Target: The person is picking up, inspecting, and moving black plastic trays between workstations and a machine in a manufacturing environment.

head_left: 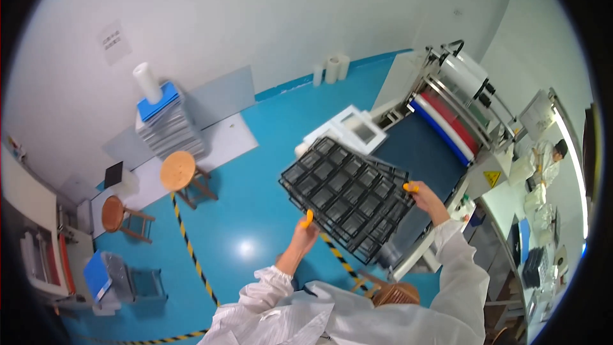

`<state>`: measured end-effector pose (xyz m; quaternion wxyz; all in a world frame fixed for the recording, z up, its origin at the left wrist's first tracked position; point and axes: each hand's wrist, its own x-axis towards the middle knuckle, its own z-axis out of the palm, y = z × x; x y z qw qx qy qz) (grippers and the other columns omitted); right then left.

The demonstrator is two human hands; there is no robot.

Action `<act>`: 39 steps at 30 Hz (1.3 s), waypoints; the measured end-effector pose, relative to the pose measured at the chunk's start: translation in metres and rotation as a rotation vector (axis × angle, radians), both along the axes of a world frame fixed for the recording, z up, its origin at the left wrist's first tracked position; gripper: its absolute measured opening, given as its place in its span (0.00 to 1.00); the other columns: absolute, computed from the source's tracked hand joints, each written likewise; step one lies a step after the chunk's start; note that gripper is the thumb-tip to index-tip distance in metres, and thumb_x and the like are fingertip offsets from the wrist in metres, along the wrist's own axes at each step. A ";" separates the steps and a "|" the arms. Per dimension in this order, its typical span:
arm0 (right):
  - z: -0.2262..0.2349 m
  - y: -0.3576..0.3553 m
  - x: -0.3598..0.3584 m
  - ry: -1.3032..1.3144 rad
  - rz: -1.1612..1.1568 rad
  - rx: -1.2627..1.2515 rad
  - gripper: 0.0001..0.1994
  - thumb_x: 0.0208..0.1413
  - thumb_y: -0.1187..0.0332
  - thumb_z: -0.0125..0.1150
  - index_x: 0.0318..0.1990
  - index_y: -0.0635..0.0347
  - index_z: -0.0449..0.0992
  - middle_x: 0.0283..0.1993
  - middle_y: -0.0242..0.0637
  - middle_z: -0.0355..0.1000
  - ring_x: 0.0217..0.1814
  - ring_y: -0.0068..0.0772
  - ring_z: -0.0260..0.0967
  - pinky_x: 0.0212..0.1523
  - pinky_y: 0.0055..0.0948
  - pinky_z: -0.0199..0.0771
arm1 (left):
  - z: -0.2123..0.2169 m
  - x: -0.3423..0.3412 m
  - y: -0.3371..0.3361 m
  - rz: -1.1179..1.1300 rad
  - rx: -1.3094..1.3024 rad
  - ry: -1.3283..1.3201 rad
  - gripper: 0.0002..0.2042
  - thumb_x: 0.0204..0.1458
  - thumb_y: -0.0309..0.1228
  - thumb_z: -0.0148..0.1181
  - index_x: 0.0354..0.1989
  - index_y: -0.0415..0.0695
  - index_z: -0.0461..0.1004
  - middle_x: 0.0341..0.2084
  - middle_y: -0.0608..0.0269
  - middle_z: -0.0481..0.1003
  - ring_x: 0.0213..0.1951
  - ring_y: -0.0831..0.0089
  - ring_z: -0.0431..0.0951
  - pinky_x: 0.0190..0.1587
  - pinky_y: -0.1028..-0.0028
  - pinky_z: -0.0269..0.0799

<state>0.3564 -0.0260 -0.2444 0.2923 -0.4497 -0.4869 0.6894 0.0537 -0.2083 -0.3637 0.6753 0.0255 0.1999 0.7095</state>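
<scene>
Between my two hands is a small stack of black plastic grid trays (345,195) with square compartments, held tilted above the floor and the near end of a roller machine. My left hand (301,237) grips the near left edge, its thumb in an orange finger cot on top. My right hand (428,201) grips the right edge, with an orange cot showing there too. The fingers beneath the trays are hidden. The trays in the stack are not quite lined up; one juts out toward my right hand.
Beyond the trays stands the machine with a dark belt (418,147), rollers (447,124) and a white control box (354,129). At left are wooden stools (177,171) and a stack of sheets (167,133). A co-worker (548,160) is at the long bench on the right.
</scene>
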 end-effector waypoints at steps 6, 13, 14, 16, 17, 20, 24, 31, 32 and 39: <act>-0.036 0.103 -0.018 -0.070 0.115 -0.077 0.08 0.41 0.69 0.57 0.30 0.63 0.72 0.29 0.30 0.68 0.33 0.23 0.63 0.38 0.21 0.62 | -0.031 -0.009 0.062 -0.006 -0.151 0.032 0.04 0.48 0.31 0.49 0.24 0.49 0.63 0.19 0.71 0.61 0.21 0.82 0.61 0.24 0.80 0.59; -0.029 0.339 -0.027 -0.180 0.026 -0.146 0.08 0.39 0.75 0.59 0.28 0.61 0.68 0.28 0.30 0.65 0.31 0.22 0.62 0.36 0.17 0.62 | -0.018 0.032 0.227 -0.007 -0.221 -0.014 0.05 0.47 0.23 0.47 0.26 0.44 0.58 0.29 0.62 0.60 0.35 0.73 0.62 0.42 0.72 0.60; -0.038 0.372 -0.026 -0.154 0.232 -0.136 0.06 0.38 0.74 0.59 0.26 0.61 0.68 0.26 0.29 0.65 0.29 0.21 0.62 0.35 0.17 0.62 | -0.011 0.046 0.239 0.009 -0.282 -0.012 0.05 0.47 0.22 0.46 0.26 0.44 0.57 0.29 0.61 0.60 0.36 0.71 0.63 0.45 0.70 0.59; -0.054 0.439 -0.035 -0.125 0.540 -0.117 0.05 0.40 0.74 0.59 0.25 0.63 0.70 0.24 0.27 0.65 0.29 0.19 0.61 0.33 0.16 0.61 | -0.022 0.066 0.266 0.051 -0.421 -0.021 0.07 0.47 0.22 0.50 0.24 0.44 0.58 0.28 0.61 0.64 0.33 0.72 0.67 0.51 0.63 0.60; -0.065 0.474 -0.047 -0.123 0.643 -0.113 0.05 0.41 0.73 0.58 0.27 0.64 0.71 0.25 0.27 0.65 0.29 0.19 0.61 0.32 0.16 0.61 | -0.026 0.076 0.280 0.058 -0.436 -0.019 0.07 0.47 0.22 0.50 0.24 0.44 0.58 0.28 0.61 0.64 0.33 0.72 0.67 0.51 0.63 0.60; -0.083 0.560 -0.098 -0.252 0.891 -0.131 0.06 0.41 0.71 0.59 0.26 0.64 0.71 0.24 0.25 0.64 0.25 0.16 0.58 0.26 0.14 0.57 | -0.046 0.104 0.322 0.051 -0.521 -0.044 0.07 0.50 0.21 0.45 0.27 0.39 0.53 0.33 0.55 0.60 0.40 0.67 0.66 0.47 0.74 0.63; -0.109 0.647 -0.137 -0.407 1.180 -0.086 0.07 0.41 0.68 0.60 0.22 0.63 0.71 0.21 0.24 0.62 0.23 0.16 0.55 0.24 0.16 0.53 | -0.055 0.134 0.376 0.081 -0.364 -0.117 0.03 0.49 0.23 0.49 0.26 0.37 0.67 0.30 0.55 0.66 0.38 0.72 0.68 0.53 0.68 0.59; -0.105 0.654 -0.179 -0.512 1.167 0.188 0.16 0.43 0.56 0.58 0.21 0.64 0.73 0.20 0.28 0.64 0.25 0.20 0.57 0.26 0.19 0.56 | -0.082 0.134 0.406 -0.002 -0.206 -0.189 0.10 0.43 0.26 0.57 0.12 0.45 0.70 0.26 0.67 0.68 0.44 0.73 0.64 0.57 0.59 0.49; -0.106 0.652 -0.179 -0.574 1.149 0.192 0.21 0.43 0.50 0.56 0.23 0.64 0.73 0.22 0.30 0.66 0.26 0.20 0.58 0.26 0.19 0.57 | -0.081 0.135 0.407 0.006 -0.223 -0.185 0.10 0.42 0.27 0.58 0.12 0.45 0.70 0.27 0.67 0.68 0.43 0.74 0.64 0.57 0.59 0.49; -0.107 0.615 -0.170 -0.687 0.829 0.278 0.26 0.44 0.46 0.51 0.28 0.67 0.73 0.24 0.36 0.67 0.24 0.26 0.59 0.27 0.23 0.60 | -0.071 0.132 0.385 -0.023 -0.294 0.058 0.07 0.43 0.24 0.56 0.17 0.45 0.68 0.35 0.65 0.64 0.47 0.72 0.61 0.54 0.68 0.53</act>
